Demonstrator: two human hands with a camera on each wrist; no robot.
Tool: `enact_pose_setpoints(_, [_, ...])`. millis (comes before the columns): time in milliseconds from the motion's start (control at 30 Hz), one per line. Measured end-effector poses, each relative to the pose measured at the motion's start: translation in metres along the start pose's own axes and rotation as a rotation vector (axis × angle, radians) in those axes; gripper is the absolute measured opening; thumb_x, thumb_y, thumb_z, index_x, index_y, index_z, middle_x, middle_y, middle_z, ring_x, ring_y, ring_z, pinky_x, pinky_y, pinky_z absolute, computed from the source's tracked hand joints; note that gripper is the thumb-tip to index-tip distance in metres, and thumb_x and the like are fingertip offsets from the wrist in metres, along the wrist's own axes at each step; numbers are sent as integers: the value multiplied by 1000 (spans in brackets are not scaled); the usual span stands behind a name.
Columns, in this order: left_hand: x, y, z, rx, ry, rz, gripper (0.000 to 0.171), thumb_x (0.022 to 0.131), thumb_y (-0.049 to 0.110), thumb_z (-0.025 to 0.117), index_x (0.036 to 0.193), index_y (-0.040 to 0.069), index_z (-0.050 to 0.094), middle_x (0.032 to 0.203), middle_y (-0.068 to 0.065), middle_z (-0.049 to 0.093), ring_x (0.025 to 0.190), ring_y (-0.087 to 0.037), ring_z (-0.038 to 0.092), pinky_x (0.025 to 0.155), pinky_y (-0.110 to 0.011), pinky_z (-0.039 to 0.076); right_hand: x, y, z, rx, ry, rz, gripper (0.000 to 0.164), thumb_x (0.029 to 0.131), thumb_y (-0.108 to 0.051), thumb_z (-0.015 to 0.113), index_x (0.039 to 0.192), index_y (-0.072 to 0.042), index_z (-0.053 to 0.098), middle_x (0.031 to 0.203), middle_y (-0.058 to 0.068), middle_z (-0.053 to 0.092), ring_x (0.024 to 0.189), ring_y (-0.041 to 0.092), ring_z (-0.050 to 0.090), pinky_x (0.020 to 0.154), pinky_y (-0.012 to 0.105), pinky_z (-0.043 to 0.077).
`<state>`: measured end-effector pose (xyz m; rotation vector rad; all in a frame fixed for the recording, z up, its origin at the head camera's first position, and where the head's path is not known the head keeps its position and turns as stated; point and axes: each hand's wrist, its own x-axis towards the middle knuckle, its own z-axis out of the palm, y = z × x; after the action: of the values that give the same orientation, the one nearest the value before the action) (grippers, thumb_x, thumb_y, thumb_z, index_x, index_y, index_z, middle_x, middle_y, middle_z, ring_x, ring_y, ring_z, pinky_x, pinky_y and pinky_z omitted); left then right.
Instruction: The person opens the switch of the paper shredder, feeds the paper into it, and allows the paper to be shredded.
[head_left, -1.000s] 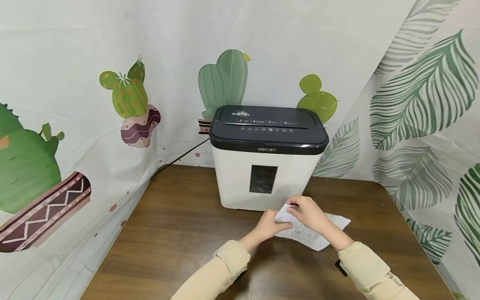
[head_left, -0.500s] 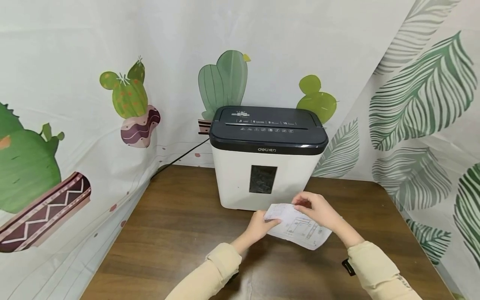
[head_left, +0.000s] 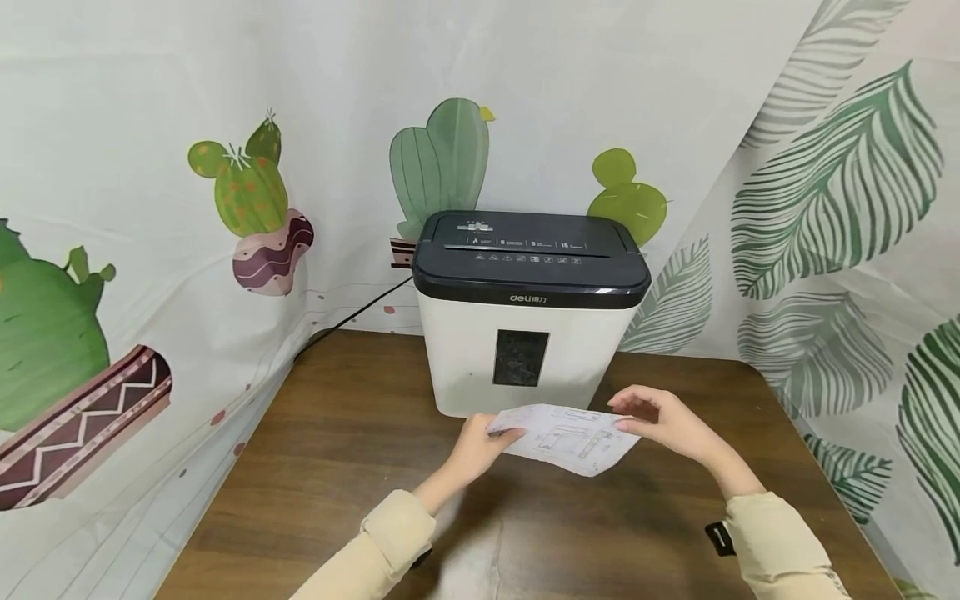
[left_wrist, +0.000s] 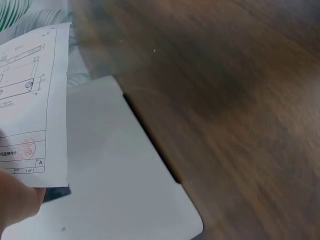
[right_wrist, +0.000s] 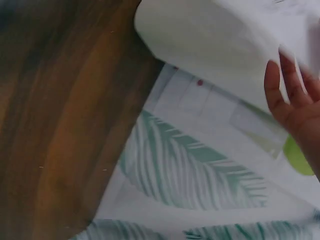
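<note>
A creased white sheet of paper with printed line drawings hangs over the table in front of the shredder. My left hand pinches its left edge, thumb on the printed face. In the left wrist view, a red stamp and a title block show on the sheet above my left thumb. At the sheet's right edge is my right hand, its thumb touching the paper. Its fingers look loosely spread in the right wrist view, apart from the thumb.
Behind the paper stands a white deli paper shredder with a dark lid and a narrow top slot. Its black cord runs left over the wooden table. A printed curtain hangs close behind.
The paper has moved left and spread out flatter between the hands. My left hand has shifted left with it. My right hand has slid from the upper edge to the right edge.
</note>
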<state>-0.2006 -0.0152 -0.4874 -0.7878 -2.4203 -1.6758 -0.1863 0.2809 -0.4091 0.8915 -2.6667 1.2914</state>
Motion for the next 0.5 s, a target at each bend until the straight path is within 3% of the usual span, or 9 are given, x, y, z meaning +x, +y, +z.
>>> enact_pose_setpoints(133, [-3,8,-13,-60,28,-61,21,84,9,68,101,-4,70,96,-18,72,90,-28,69,76,-23,54,-6,14,6,248,-41,-11,32,82,8,65,113,3,56,101,-13,65,86,-1,61,68,20,52])
enact_pose_setpoints(267, [-4,23,-26,-149,50,-106,20,85,1,66,102,-9,68,98,-23,70,92,-34,68,76,-24,54,-10,20,20,460,-55,5,45,84,12,59,120,-15,56,104,-16,66,89,2,64,72,21,53])
enact_pose_setpoints(400, [0,33,-36,-213,50,-106,20,87,1,64,103,-11,66,99,-26,68,88,-19,69,73,-23,54,-9,17,32,534,-46,13,50,86,11,57,118,-27,57,107,-15,67,92,3,65,73,23,54])
enact_pose_setpoints(500, [5,29,-39,-228,62,-109,22,87,4,64,104,-9,66,99,-25,69,82,-6,66,71,-22,54,-4,10,36,521,-11,24,38,87,9,56,117,-14,59,106,-15,68,91,4,66,72,24,55])
